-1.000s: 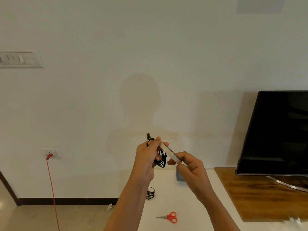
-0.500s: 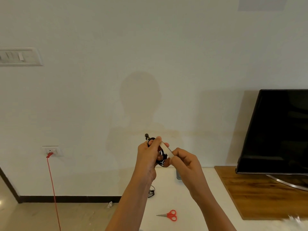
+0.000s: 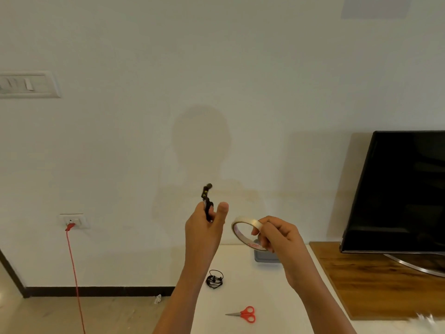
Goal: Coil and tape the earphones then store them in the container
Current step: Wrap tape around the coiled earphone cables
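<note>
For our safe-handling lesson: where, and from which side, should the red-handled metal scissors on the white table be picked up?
Grip the red-handled metal scissors by their loops, from above at the right end. They lie flat and closed on the white table, blades pointing left, so the loops are the blunt end.

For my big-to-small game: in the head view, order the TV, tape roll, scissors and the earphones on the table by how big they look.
1. TV, largest.
2. Tape roll and scissors look alike; the tape is held nearer the camera, so no ranking.
3. Earphones on the table, smallest.
</note>
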Demonstrator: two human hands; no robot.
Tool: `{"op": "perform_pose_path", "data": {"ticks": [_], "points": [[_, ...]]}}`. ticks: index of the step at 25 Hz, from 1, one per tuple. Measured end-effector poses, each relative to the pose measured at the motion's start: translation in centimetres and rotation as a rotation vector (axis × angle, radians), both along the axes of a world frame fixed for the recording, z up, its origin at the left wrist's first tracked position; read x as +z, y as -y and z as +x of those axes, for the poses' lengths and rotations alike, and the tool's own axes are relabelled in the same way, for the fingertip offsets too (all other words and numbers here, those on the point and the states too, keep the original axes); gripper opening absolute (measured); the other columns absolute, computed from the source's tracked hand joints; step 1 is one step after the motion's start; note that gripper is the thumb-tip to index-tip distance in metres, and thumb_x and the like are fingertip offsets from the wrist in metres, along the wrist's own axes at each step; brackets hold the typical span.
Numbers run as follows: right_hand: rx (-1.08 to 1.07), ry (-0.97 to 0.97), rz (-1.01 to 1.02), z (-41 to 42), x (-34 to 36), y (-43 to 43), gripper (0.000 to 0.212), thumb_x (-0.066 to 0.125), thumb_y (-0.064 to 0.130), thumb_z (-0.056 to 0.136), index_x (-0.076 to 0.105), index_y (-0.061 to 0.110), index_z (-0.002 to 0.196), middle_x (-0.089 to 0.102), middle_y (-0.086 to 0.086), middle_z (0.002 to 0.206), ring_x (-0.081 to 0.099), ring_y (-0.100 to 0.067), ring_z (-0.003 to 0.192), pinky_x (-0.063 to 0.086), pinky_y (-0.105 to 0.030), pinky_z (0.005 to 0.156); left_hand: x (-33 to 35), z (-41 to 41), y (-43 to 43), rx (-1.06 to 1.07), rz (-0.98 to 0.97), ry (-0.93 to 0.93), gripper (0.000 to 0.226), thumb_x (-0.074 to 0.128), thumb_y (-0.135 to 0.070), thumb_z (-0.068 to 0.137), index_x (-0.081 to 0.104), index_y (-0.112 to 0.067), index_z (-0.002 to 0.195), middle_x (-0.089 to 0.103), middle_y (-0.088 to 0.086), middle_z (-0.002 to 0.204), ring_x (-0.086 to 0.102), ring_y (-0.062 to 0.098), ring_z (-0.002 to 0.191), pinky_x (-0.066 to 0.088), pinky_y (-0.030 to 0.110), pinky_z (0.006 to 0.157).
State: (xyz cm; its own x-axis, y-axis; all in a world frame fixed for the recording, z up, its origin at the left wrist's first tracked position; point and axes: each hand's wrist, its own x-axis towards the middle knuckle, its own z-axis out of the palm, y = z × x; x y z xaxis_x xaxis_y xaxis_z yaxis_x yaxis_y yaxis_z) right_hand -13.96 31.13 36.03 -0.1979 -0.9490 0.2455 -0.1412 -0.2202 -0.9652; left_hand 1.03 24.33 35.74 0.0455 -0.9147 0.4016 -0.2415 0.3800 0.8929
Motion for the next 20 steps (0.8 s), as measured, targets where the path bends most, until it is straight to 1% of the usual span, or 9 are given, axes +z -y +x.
{"op": "perform_pose_path", "data": {"ticks": [2,3,5,7,9,12,15,17,20], "points": [[0.036,0.013,0.063,0.2,0.3,0.0,0.032,0.048,0.020,0.089,0.067,0.016,0.064,0.051,-0.001,0.056,0.046,-0.007,0.056,0.040,-0.025,0.062,0.2,0.1,-0.2,-0.207,-0.113,0.015,0.045,0.054,-0.070,0.077,0.047,-0.025,0.077,0.065,-0.007,0.075,0.045,0.013,0.053,0.037,0.017,0.050],[0.065,0.035,0.090,0.3,0.5,0.0,0.033,0.048,0.020,0.089,0.067,0.017,0.063,0.051,0.001,0.055,0.045,-0.007,0.056,0.039,-0.027,0.063,0.3,-0.1,-0.3,-0.318,-0.127,0.060,0.042,0.059,-0.066,0.075,0.046,-0.027,0.078,0.067,-0.013,0.079,0.040,0.012,0.051,0.035,0.018,0.048],[0.131,0.117,0.127,0.3,0.7,0.0,0.035,0.047,0.016,0.091,0.067,0.017,0.062,0.051,0.002,0.055,0.043,-0.009,0.056,0.038,-0.031,0.065,0.3,-0.3,-0.3,-0.431,-0.119,0.126,0.040,0.069,-0.053,0.070,0.041,-0.025,0.075,0.065,-0.017,0.073,0.038,0.009,0.051,0.033,0.016,0.051],[0.202,0.224,0.158,0.1,0.8,-0.1,0.035,0.045,0.011,0.092,0.072,0.014,0.069,0.057,0.000,0.059,0.044,-0.010,0.054,0.039,-0.031,0.066,0.0,-0.2,0.0,-0.444,-0.095,0.102,0.040,0.070,-0.043,0.072,0.039,-0.018,0.074,0.061,-0.014,0.066,0.041,0.017,0.055,0.035,0.021,0.055],[0.247,0.297,0.181,-0.2,0.8,-0.1,0.037,0.043,0.008,0.094,0.076,0.011,0.078,0.064,-0.004,0.066,0.049,-0.008,0.055,0.043,-0.029,0.066,-0.4,0.0,0.2,-0.453,-0.109,0.071,0.035,0.069,-0.034,0.080,0.040,-0.015,0.075,0.060,-0.016,0.063,0.041,0.009,0.055,0.035,0.017,0.054],[0.263,0.275,0.180,-0.4,0.9,-0.2,0.039,0.041,0.012,0.098,0.079,0.015,0.086,0.071,-0.006,0.076,0.056,-0.008,0.061,0.048,-0.024,0.066,-0.7,-0.3,0.0,-0.411,-0.088,-0.008,0.028,0.064,-0.026,0.090,0.042,-0.015,0.077,0.061,-0.018,0.064,0.043,0.005,0.060,0.037,0.014,0.056],[0.266,0.224,0.158,-0.6,0.8,-0.1,0.039,0.040,0.015,0.098,0.078,0.018,0.088,0.073,-0.006,0.080,0.060,-0.010,0.067,0.049,-0.026,0.071,-0.9,-0.7,-0.3,-0.369,-0.025,-0.118,0.030,0.063,-0.037,0.088,0.042,-0.020,0.075,0.050,-0.018,0.060,0.039,0.005,0.059,0.037,0.013,0.056],[0.286,0.246,0.159,-0.7,0.6,-0.1,0.041,0.038,0.014,0.099,0.078,0.016,0.090,0.073,-0.006,0.080,0.060,-0.010,0.067,0.050,-0.023,0.069,-1.0,-0.8,-0.5,-0.355,-0.004,-0.156,0.032,0.062,-0.048,0.081,0.043,-0.025,0.071,0.040,-0.016,0.060,0.035,0.006,0.058,0.034,0.012,0.053],[0.357,0.308,0.157,-0.9,0.1,-0.2,0.039,0.037,0.012,0.100,0.076,0.011,0.099,0.072,-0.009,0.083,0.058,-0.009,0.065,0.052,-0.020,0.067,-1.1,-0.7,-0.6,-0.355,0.029,-0.168,0.026,0.061,-0.052,0.076,0.044,-0.036,0.065,0.036,-0.016,0.059,0.034,0.004,0.056,0.033,0.011,0.052]]}}
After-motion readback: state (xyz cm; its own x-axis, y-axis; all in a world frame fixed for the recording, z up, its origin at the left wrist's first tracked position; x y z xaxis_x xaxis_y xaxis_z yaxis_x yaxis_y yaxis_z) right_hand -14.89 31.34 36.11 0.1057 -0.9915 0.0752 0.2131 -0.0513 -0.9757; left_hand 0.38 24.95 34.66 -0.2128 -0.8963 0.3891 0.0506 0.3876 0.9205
